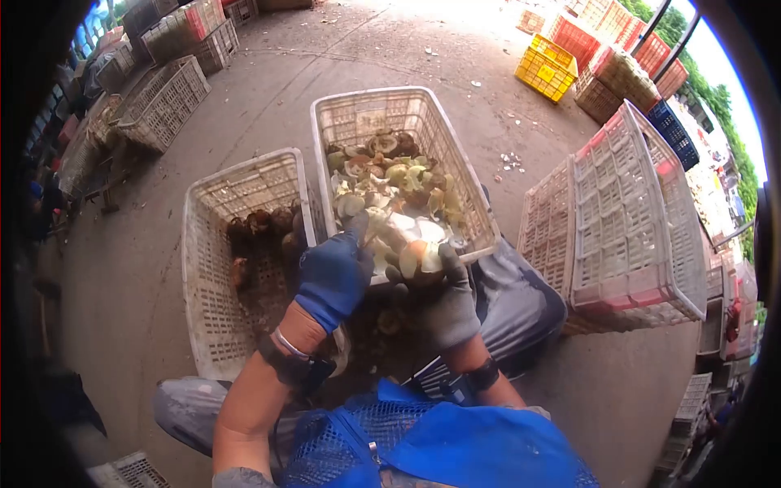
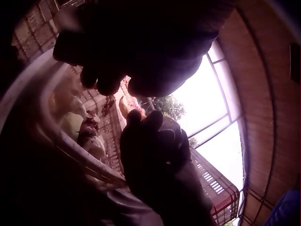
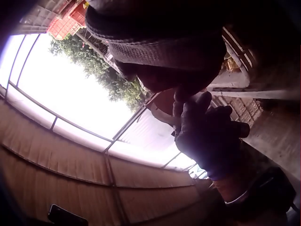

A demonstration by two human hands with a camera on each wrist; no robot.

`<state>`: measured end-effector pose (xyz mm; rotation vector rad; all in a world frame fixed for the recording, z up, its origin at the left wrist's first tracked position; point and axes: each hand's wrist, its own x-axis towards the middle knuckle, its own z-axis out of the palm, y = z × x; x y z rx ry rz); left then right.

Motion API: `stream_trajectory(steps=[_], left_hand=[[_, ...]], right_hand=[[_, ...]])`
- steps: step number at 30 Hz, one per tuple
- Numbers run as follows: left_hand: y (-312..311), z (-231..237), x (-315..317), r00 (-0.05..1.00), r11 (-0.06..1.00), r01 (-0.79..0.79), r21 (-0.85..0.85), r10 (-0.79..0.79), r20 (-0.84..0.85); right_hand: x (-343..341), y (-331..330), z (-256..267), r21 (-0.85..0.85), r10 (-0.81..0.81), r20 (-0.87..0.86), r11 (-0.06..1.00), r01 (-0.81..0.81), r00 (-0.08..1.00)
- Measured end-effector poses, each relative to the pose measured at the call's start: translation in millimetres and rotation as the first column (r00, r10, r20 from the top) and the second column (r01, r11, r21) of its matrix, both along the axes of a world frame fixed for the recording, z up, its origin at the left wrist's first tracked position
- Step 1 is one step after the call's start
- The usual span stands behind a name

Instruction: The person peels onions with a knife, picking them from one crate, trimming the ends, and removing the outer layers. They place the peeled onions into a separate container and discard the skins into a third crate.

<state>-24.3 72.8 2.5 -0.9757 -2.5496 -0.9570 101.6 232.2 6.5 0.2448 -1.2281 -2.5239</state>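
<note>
Over the near end of a pale plastic crate, my right hand in a grey glove holds a round onion-like vegetable, brown below with pale flesh showing on top. The thumb lies on its right side and fingertips show at its left. My left hand wears a blue glove and is close to the vegetable's left side; I cannot tell whether it pinches anything. Both hands are dark in the wrist views. Pale and greenish peels lie in the crate below.
Left of it, a second crate holds several brown round vegetables. Stacked crates stand at the right by my knee. A yellow crate sits farther back, with scraps on the concrete floor.
</note>
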Motion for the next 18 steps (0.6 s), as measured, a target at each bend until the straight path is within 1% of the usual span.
stream_trajectory(steps=[1,2,3,4,5,6,8,9,11,12,14,15,16,17,18], left_hand=[[-3.5,9.2,11.4,0.997,0.998,0.043,-0.047,-0.046,-0.059],[-6.1,16.0,22.0,0.988,0.992,0.085,-0.094,-0.097,-0.121],[-7.7,17.9,29.2,0.989,0.992,0.086,-0.097,-0.097,-0.114],[-9.0,19.2,35.4,0.973,0.980,0.122,-0.158,-0.150,-0.177],[-9.0,19.8,38.9,0.949,0.964,0.152,-0.219,-0.204,-0.239],[-7.8,19.1,40.4,0.950,0.964,0.148,-0.221,-0.201,-0.240],[-6.0,16.4,44.3,0.941,0.925,0.091,-0.368,-0.201,-0.273],[-5.2,16.5,45.4,0.942,0.924,0.089,-0.372,-0.199,-0.271],[-4.7,16.7,46.2,0.920,0.921,0.020,-0.388,-0.169,-0.354],[-5.2,15.4,46.7,0.921,0.919,0.019,-0.394,-0.170,-0.351],[-5.0,9.3,47.5,0.917,0.913,-0.006,-0.409,-0.158,-0.366],[-5.3,5.9,49.1,0.919,0.904,-0.013,-0.427,-0.158,-0.361],[-5.6,4.0,50.9,0.919,0.901,-0.002,-0.434,-0.170,-0.356],[-6.0,2.1,53.2,0.947,0.922,0.040,-0.384,-0.157,-0.279],[-6.3,0.0,55.3,0.969,0.941,0.074,-0.331,-0.146,-0.199]], right_hand=[[-1.8,2.7,-2.4,0.356,-0.047,-0.137,0.930,0.093,0.989],[-1.9,3.4,-4.4,0.649,-0.036,-0.283,0.729,0.219,0.958],[-2.5,3.6,-7.8,0.647,-0.037,-0.277,0.731,0.215,0.960],[-3.7,3.8,-12.9,0.578,-0.112,-0.131,0.799,0.168,0.985],[-4.8,3.9,-16.9,0.496,-0.168,0.022,0.858,0.135,0.985],[-5.3,4.3,-19.5,0.495,-0.164,0.022,0.859,0.132,0.986],[-4.3,4.3,-23.4,0.608,-0.091,-0.226,0.764,0.214,0.970],[-5.1,-1.1,-6.8,0.605,-0.089,-0.224,0.768,0.210,0.971],[-3.4,-12.4,25.0,0.741,-0.092,-0.162,0.646,0.183,0.982],[-3.2,-14.9,22.0,0.738,-0.092,-0.160,0.651,0.180,0.983],[-1.7,-17.2,9.7,0.660,-0.166,-0.034,0.737,0.147,0.986],[0.0,-17.1,-0.2,0.655,-0.174,-0.029,0.741,0.150,0.984],[1.4,-16.5,-12.8,0.601,-0.177,-0.030,0.783,0.159,0.984],[3.4,-16.6,-21.1,0.544,-0.184,-0.029,0.822,0.170,0.983],[5.5,-17.2,-28.9,0.539,-0.195,-0.023,0.824,0.176,0.981]])
